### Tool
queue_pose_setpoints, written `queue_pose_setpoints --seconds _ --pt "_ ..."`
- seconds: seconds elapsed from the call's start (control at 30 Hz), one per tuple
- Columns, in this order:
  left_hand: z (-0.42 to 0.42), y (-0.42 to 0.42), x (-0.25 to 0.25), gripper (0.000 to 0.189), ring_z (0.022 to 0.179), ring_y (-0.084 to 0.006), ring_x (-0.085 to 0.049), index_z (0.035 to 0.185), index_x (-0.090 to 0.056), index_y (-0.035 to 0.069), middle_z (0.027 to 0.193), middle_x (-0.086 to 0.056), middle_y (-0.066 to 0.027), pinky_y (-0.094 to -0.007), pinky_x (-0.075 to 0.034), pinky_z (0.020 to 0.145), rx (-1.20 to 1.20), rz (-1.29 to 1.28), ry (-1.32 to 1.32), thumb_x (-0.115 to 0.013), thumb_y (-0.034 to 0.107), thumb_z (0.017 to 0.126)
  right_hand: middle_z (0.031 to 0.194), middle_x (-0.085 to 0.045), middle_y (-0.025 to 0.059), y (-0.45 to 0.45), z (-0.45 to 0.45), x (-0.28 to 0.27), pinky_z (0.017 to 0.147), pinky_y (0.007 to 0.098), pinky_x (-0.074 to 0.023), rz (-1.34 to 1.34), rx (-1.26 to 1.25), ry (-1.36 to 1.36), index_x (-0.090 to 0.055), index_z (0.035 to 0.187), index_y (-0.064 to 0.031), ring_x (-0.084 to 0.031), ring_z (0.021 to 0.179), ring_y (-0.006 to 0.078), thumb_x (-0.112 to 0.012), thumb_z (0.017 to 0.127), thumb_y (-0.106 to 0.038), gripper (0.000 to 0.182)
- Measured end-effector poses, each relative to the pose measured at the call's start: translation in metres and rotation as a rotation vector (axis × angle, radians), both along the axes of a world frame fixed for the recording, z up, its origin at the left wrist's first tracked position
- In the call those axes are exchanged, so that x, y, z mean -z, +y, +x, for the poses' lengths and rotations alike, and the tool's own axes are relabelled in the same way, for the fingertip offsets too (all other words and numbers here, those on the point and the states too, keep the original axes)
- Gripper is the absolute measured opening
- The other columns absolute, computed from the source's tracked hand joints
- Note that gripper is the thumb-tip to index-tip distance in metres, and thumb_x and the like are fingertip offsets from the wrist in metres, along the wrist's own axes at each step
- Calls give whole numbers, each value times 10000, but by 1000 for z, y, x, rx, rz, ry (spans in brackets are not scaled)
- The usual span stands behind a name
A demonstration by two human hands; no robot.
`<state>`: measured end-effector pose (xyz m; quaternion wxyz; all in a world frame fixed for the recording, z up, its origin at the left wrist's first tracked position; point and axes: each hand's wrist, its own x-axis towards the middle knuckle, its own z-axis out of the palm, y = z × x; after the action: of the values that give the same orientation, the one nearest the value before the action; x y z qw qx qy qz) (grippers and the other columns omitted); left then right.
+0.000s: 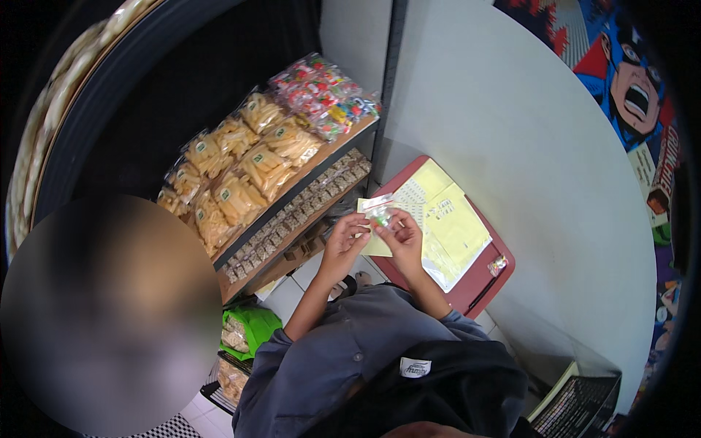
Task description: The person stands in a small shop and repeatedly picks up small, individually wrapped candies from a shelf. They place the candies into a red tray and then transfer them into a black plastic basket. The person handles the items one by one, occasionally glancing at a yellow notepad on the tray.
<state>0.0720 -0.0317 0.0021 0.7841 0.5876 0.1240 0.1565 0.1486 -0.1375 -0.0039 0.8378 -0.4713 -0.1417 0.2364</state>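
Observation:
A small clear plastic zip bag (pixel 381 218) with a red strip near its top holds something green and red. My right hand (pixel 405 238) pinches this bag, its thumb across the front. My left hand (pixel 345 242) is at the bag's left side with curled fingers; whether its fingertips touch the plastic is unclear. Below both hands is a red tabletop (pixel 495 249) bearing yellow sheets (pixel 457 235), some with rows of small printed labels (pixel 409 191). Near the table's right end lie a small packet of colourful pieces (pixel 497 265) and a black pen (pixel 483 293).
To the left, a shelf unit (pixel 296 191) carries bags of pale stick snacks (pixel 265 164), bags of wrapped sweets (pixel 323 93) and rows of small packs (pixel 306 208). A green bag (pixel 254 328) stands on the floor. A white wall (pixel 520 137) borders the table; a black basket (pixel 580 405) is at lower right.

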Motion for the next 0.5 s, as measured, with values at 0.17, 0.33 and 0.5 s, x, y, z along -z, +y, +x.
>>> queue_pose_setpoints --seconds 0.17,0.33,0.5 --pt "-14 7 1 284 974 -131 -464 1106 -437 5 1054 -497 -62 -274 -377 835 -113 50 -74 -474 36 825 842 -488 33 18 -19 -6 710 231 -437 -108 -80 -326 -473 987 11 -510 806 108 -576 707 93 308" --pt "-32 13 1 241 922 -87 -485 1060 -461 5 977 -531 -43 -233 -393 790 -221 2 -105 -492 29 822 868 -519 51 31 -28 -6 675 224 -434 -156 -142 -278 -506 982 21 -515 804 110 -601 696 69 305" --pt "-46 19 -4 240 916 -113 -487 1049 -474 -1 996 -524 -55 -253 -391 794 -299 -42 -121 -497 29 812 909 -513 65 44 -31 -1 664 218 -436 -142 -242 -355 -528 964 24 -510 811 105 -623 685 53 296"
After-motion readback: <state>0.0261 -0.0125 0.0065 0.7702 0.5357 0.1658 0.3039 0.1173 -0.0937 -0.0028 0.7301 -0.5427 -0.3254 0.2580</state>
